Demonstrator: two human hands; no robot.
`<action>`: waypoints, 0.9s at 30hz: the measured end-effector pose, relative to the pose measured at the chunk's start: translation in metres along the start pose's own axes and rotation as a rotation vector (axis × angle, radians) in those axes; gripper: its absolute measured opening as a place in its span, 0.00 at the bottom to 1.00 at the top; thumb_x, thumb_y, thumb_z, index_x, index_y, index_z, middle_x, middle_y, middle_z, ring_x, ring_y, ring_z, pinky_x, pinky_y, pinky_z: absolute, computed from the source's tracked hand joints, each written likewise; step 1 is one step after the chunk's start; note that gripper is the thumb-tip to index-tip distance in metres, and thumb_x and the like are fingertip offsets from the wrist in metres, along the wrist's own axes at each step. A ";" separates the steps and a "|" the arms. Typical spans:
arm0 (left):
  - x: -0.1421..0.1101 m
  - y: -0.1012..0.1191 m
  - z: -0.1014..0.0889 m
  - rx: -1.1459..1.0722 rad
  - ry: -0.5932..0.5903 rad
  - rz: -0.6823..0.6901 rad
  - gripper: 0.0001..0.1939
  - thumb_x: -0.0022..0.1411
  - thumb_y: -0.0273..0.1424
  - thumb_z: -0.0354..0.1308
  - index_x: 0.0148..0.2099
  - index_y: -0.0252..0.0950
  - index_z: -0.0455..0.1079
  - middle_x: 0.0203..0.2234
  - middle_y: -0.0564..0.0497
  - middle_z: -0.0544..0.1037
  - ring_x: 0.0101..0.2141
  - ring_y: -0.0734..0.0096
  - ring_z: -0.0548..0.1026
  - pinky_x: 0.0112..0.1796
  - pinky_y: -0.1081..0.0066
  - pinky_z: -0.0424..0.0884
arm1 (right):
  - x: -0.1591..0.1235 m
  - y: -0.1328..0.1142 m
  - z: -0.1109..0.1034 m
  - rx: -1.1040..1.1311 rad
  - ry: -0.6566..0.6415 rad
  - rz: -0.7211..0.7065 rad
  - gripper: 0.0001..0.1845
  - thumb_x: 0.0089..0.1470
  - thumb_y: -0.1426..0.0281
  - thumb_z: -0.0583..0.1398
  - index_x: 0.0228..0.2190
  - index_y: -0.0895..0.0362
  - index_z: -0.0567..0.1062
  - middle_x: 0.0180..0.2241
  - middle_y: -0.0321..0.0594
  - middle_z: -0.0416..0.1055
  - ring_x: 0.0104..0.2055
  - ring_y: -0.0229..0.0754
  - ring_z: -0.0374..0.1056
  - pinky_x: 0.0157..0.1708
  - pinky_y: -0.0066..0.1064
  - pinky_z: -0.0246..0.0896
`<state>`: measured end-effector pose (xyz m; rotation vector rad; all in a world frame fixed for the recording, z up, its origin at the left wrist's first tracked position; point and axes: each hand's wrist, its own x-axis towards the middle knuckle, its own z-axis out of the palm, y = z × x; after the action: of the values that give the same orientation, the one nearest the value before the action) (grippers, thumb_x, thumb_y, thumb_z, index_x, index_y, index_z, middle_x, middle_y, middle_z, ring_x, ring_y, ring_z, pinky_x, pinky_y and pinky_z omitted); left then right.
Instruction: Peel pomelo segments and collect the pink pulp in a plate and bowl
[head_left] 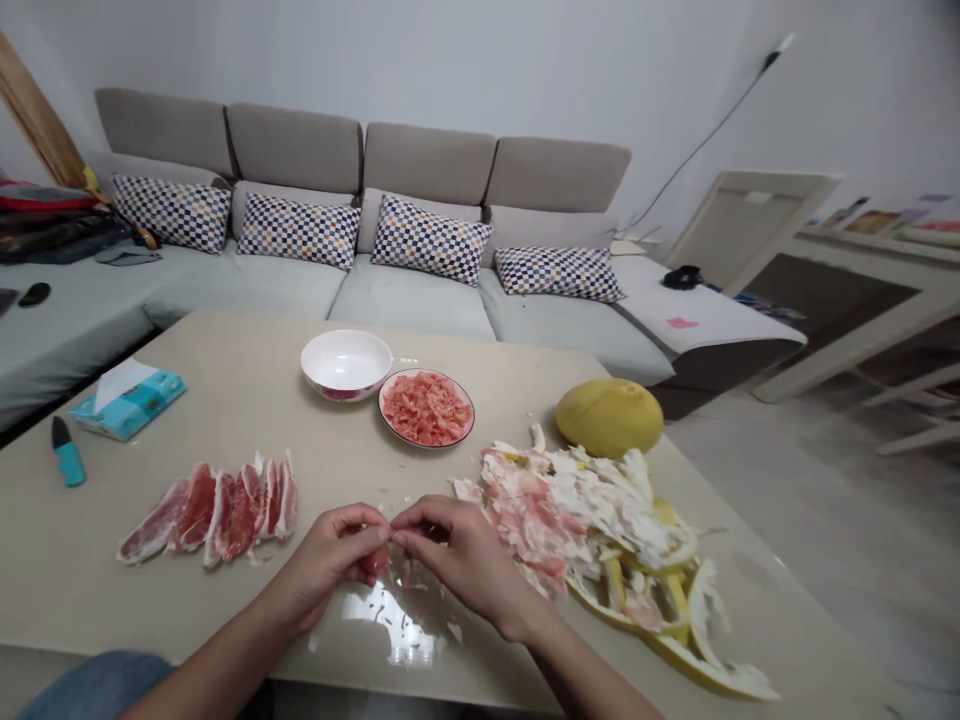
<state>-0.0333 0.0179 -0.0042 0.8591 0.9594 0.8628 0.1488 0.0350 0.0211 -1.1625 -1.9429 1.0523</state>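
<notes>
Head cam: left hand gripping a pomelo piece over the table, right hand pinched shut at its edge, can't really tell on what; looks like mid-peel, so next probably calls for a gentle tug, flesh intact

Home, living room. Giveaway: long grey sofa along a plain pale wall, row of checkered cushions on it. Soft pile of belongings left on the sofa's left end. Desk in front works as coffee table: tissue pack, white bowl, dark-rimmed plate, fruit segments and peel right on the surface. White shelf unit at far right, small household items on top.
</notes>
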 end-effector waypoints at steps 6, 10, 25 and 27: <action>0.000 0.005 0.000 0.094 0.031 0.050 0.13 0.55 0.38 0.63 0.29 0.33 0.71 0.19 0.54 0.70 0.22 0.75 0.65 0.26 0.74 0.61 | 0.001 0.001 -0.004 0.132 -0.036 0.108 0.07 0.56 0.67 0.61 0.31 0.56 0.79 0.24 0.36 0.73 0.27 0.38 0.68 0.28 0.28 0.61; 0.000 0.004 -0.001 0.090 0.025 0.045 0.13 0.54 0.39 0.64 0.30 0.34 0.71 0.20 0.54 0.71 0.23 0.75 0.67 0.27 0.74 0.62 | 0.002 0.003 0.000 0.163 -0.038 0.062 0.09 0.53 0.65 0.65 0.37 0.53 0.80 0.30 0.38 0.75 0.32 0.40 0.70 0.31 0.29 0.63; 0.005 -0.003 -0.003 0.064 0.054 -0.060 0.14 0.53 0.41 0.64 0.31 0.34 0.70 0.19 0.54 0.70 0.22 0.76 0.65 0.24 0.76 0.61 | 0.109 0.056 -0.058 -0.142 0.397 -0.070 0.09 0.51 0.72 0.58 0.31 0.54 0.80 0.39 0.43 0.78 0.44 0.47 0.71 0.48 0.39 0.64; 0.007 -0.005 -0.003 0.089 0.053 -0.060 0.15 0.54 0.41 0.63 0.30 0.33 0.69 0.19 0.53 0.70 0.22 0.77 0.65 0.24 0.77 0.61 | 0.128 0.066 -0.071 -0.196 0.410 -0.060 0.07 0.48 0.74 0.60 0.27 0.54 0.80 0.36 0.44 0.78 0.43 0.49 0.71 0.49 0.40 0.61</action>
<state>-0.0330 0.0226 -0.0113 0.8827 1.0713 0.7989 0.1813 0.1920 0.0123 -1.2989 -1.7639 0.5456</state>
